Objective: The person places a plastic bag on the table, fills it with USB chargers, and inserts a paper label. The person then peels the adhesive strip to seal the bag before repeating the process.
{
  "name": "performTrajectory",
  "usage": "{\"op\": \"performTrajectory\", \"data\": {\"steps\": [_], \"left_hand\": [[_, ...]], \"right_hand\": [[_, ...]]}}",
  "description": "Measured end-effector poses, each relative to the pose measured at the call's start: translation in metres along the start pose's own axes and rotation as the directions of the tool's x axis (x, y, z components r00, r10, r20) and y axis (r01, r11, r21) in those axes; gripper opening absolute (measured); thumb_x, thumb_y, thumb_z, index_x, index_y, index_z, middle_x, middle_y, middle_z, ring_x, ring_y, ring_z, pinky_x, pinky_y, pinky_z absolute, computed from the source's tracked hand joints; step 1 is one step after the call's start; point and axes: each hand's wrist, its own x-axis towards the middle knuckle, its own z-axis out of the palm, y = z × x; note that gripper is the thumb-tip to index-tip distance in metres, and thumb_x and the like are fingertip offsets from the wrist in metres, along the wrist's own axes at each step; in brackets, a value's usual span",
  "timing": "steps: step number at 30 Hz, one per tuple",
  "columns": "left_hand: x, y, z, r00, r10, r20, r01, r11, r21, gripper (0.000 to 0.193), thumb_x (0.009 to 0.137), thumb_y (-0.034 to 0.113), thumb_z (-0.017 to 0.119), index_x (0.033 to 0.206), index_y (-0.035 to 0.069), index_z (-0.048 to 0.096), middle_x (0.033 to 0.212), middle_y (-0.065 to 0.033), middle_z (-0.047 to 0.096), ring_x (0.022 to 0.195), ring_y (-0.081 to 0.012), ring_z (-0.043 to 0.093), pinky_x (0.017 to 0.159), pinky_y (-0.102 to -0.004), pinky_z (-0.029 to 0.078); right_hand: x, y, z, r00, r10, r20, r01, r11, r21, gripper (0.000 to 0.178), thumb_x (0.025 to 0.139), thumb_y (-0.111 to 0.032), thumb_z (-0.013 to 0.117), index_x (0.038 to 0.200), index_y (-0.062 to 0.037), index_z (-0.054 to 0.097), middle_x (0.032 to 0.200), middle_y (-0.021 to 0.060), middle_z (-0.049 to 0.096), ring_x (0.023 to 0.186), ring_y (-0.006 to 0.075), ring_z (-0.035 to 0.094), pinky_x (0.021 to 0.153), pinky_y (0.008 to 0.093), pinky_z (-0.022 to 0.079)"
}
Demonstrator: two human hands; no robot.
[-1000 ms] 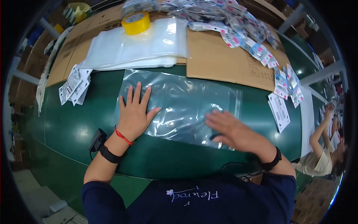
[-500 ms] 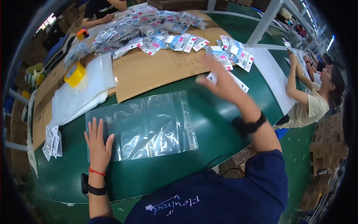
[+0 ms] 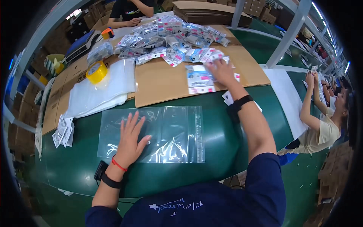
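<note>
Nearest me, along the lower edge, is the person's navy shirt (image 3: 204,210), with both forearms reaching out from it. The left hand (image 3: 130,142), a red cord (image 3: 119,164) at its wrist, is laid palm down, fingers extended and thumb apart, holding nothing between them. It rests on the left part of a clear plastic bag (image 3: 170,121), which lies flat on the green table (image 3: 223,136) in the middle of the frame. Small printed cards (image 3: 63,131) sit to the left.

Farther out, right of centre, the right hand (image 3: 222,72) is over a blue-and-white packet (image 3: 198,80) on the cardboard sheet (image 3: 162,85). Its fingers are bent and blurred; I can't tell how far they have closed or whether they grip anything. Upper left, a yellow tape roll (image 3: 97,72) sits on a stack of clear bags (image 3: 109,83).

Beyond, a heap of packets (image 3: 170,36) spreads across the upper middle. One co-worker (image 3: 317,128) is at the right edge; another (image 3: 130,13) sits at the far top.
</note>
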Motion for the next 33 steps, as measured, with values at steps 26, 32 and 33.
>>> {"op": "performTrajectory", "data": {"steps": [26,32,33], "left_hand": [[0.033,0.023,0.033,0.845,-0.119,-0.522,-0.238,0.790,-0.565,0.050,0.088,0.020,0.062,0.127,-0.005,0.044,0.131,-0.0219,0.049,0.124,-0.0319,0.046,0.105,-0.0376,0.034],[0.023,-0.009,0.038,0.903,-0.424,-0.069,0.030,0.222,-0.975,0.047,0.093,0.018,0.055,0.132,-0.004,0.039,0.127,-0.0139,0.053,0.115,-0.0220,0.053,0.097,-0.0313,0.040],[0.025,-0.008,0.039,0.883,-0.466,-0.061,-0.030,0.073,-0.997,0.043,0.094,0.017,0.053,0.130,-0.003,0.041,0.124,-0.0122,0.054,0.111,-0.0205,0.055,0.095,-0.0311,0.042]], "right_hand": [[-0.121,-0.178,-0.077,0.887,-0.428,0.171,-0.026,0.323,0.946,0.021,0.092,-0.016,0.058,0.107,-0.0014,0.059,0.080,0.0019,0.063,0.077,0.0065,0.058,0.067,0.0222,0.048],[-0.122,-0.177,-0.069,0.907,-0.419,0.032,0.023,0.125,0.992,0.038,0.092,-0.020,0.059,0.121,0.0018,0.051,0.108,0.0101,0.059,0.098,0.0127,0.056,0.086,0.0268,0.045],[-0.108,-0.164,-0.063,0.962,-0.270,-0.045,0.142,0.350,0.926,0.047,0.091,-0.023,0.060,0.127,0.0030,0.047,0.118,0.0138,0.056,0.106,0.0164,0.055,0.092,0.0301,0.043]]}}
